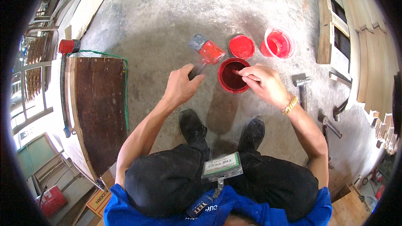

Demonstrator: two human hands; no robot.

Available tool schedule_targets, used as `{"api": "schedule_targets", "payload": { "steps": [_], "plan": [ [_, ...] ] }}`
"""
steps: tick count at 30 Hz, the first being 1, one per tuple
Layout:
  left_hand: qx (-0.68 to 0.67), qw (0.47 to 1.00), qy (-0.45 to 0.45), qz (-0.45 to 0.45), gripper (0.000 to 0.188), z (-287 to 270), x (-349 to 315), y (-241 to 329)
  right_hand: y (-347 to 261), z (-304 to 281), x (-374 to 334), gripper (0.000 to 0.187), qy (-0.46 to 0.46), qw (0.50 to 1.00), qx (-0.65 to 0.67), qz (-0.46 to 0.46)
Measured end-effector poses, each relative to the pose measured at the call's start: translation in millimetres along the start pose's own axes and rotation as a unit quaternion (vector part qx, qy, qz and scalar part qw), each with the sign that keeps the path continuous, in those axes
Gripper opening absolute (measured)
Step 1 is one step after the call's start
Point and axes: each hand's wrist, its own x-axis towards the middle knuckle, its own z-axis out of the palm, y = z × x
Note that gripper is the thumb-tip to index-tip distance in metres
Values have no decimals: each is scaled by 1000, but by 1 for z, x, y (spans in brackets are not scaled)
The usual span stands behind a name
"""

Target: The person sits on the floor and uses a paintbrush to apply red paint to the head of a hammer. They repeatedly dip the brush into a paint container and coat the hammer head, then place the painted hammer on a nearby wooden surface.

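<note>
My left hand point(181, 84) is closed round the handle of a hammer point(212, 53). Its head is partly red and partly dark grey, slightly blurred, and raised beside an open can of dark red paint point(226, 88). Over that can's rim, my right hand point(264, 83) pinches a thin stick-like tool point(237, 72). The tool's end points into the can; whether it has bristles I cannot make out. Just beyond the can lies a round lid point(241, 47) coated in bright red. A clear plastic cup point(278, 44) with red paint inside stands to the right of the lid.
To the left stands a dark brown panelled box point(100, 109), with another red-and-black-headed hammer point(69, 46) at its far corner. Several hammers, one with a grey head point(300, 80), lie on the concrete floor at right. Stacked wooden boards point(368, 54) line the right side.
</note>
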Motion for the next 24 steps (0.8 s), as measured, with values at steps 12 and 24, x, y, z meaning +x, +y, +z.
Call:
{"api": "schedule_targets", "payload": {
  "steps": [12,24],
  "plan": [
    [45,996,29,69,25,-2,-7,15,-45,-71,-15,8,307,890,326,89],
    [53,994,6,97,26,0,-13,25,-50,-78,-10,8,288,907,300,69]
  ]
}}
